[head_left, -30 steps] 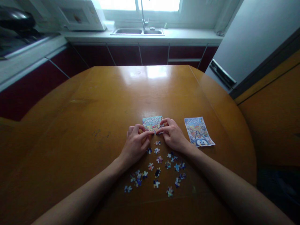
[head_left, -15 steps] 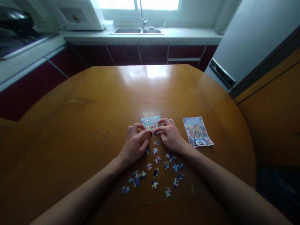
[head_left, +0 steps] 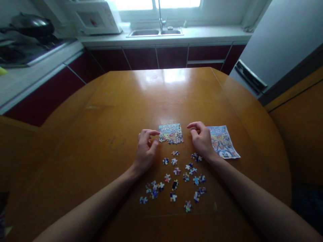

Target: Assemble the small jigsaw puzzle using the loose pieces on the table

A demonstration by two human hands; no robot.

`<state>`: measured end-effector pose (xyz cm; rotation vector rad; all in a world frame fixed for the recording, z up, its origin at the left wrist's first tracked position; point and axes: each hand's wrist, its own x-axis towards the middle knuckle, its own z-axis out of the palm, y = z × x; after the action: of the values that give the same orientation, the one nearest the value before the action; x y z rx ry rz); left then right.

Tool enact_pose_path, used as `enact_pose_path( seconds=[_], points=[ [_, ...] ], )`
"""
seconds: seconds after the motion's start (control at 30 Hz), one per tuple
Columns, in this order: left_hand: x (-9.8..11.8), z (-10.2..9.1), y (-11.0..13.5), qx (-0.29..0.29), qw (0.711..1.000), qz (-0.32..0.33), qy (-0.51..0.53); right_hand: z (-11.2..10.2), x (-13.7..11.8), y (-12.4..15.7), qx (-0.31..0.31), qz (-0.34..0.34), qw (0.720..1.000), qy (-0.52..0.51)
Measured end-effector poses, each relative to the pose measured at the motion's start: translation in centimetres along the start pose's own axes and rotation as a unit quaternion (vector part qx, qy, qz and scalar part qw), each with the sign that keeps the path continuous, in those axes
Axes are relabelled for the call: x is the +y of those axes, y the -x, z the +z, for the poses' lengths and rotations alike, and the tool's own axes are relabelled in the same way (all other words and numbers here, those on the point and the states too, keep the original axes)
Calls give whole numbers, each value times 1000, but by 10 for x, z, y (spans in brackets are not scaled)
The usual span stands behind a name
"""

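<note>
A partly joined jigsaw puzzle [head_left: 171, 133] lies flat on the table, its lower edge uneven. Just left of it is my left hand [head_left: 146, 146], fingers apart, the index fingertip at the puzzle's left edge. My right hand [head_left: 201, 137] hovers to the right of the puzzle with fingers loosely curved and nothing visible in them. It covers part of the left side of a printed picture sheet [head_left: 223, 143]. Several loose puzzle pieces [head_left: 174, 185] are scattered on the near side, between my forearms.
The wooden table [head_left: 113, 101] has a rounded outline. Beyond it are a counter with a sink [head_left: 156, 32], a microwave [head_left: 97, 18] and a pan [head_left: 32, 25] on the stove. A fridge [head_left: 280, 43] stands at the right.
Both hands have let go of the puzzle's lower edge and moved apart, the right one farther, to the picture sheet. The puzzle now shows whole. The view has shifted slightly left.
</note>
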<state>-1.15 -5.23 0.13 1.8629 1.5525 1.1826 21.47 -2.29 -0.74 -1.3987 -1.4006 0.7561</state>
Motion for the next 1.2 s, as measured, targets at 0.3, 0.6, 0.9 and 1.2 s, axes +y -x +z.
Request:
enact_pose_path(
  seconds=[0.3, 0.6, 0.9, 1.2],
  points=[
    [-1, -1, -1, -5, 1000, 0, 1, -2, 1, -1, -60, -35, 996, 48],
    [-3, 1, 0, -7, 1000, 1, 7, -29, -24, 14, -165, -75, 968, 170],
    [-3, 1, 1, -8, 1000, 7, 6, -40, -17, 18, -206, -84, 925, 309],
    [-2, 2, 1, -10, 1000, 16, 11, -37, -37, 26, -243, -134, 913, 298]
  ],
)
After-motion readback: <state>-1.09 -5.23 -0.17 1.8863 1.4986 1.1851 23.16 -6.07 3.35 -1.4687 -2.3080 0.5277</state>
